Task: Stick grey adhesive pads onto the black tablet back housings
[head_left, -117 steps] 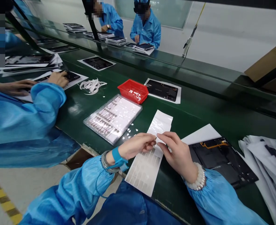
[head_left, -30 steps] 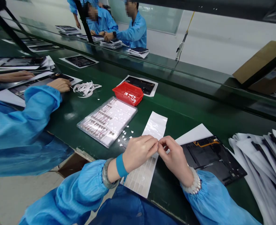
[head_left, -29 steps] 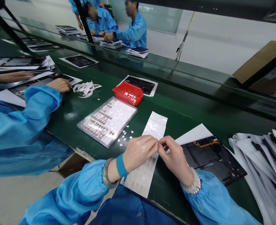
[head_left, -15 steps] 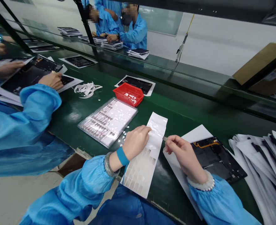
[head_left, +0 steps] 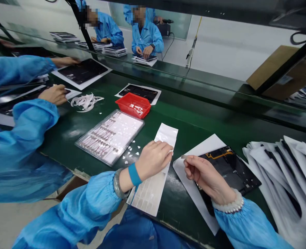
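My left hand is closed in a pinch above the white backing sheet, with a tiny pale bit at the fingertips too small to name. Rows of greyish adhesive strips lie on the sheet's near half. Between thumb and forefinger, my right hand grips a short grey adhesive strip, apart from the sheet. Beneath and behind that hand, a black device panel with an orange flex cable rests on white paper, partly hidden by my hand and forearm.
Left of the sheet lies a clear tray of small wired parts, with white dots scattered nearby. Behind it stand a red bin and another panel. White sleeves are piled at right. A co-worker's hand is at left.
My right hand has drawn the strip away from the backing sheet, toward the panel. My left hand has shifted across the sheet. At left, a co-worker's arm now reaches to a panel farther back.
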Demonstrator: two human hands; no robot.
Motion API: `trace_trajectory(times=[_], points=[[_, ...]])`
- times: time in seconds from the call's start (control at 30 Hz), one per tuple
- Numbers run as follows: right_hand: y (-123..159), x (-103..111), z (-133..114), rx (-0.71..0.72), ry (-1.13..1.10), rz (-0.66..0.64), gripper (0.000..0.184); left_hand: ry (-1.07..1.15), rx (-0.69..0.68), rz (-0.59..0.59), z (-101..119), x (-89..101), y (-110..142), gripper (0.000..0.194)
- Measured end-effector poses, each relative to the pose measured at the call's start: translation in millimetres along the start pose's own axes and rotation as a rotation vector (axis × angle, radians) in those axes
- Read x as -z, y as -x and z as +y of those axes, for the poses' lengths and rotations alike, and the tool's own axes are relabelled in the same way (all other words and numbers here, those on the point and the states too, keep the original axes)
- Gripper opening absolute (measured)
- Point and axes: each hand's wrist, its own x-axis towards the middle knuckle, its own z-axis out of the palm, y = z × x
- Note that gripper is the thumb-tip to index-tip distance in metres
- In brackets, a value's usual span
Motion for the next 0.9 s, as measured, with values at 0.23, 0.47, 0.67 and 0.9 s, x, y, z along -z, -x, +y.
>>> trace_trajectory(times=[0.23,0.47,0.67,0.9], points=[[15.6,-0.4,-0.9,-0.054,0.027,-0.085,0.029,0.117,-0.164,0.032,21.0,8.9,2.4,0.023],[34.3,23.4,0.7,-0.024,0.140,-0.022,0.033,0.224,-0.145,-0.016,32.2,5.3,-1.7,0.019],[34.3,38.1,10.4,0.352,0.639,0.175,0.026,0.717,0.184,-0.344,50.6,2.0,-7.4,0.014],[35.0,55.9,5.7,0.447,0.791,0.195,0.023,0.633,0.133,-0.412,55.2,-13.6,-11.5,0.016]])
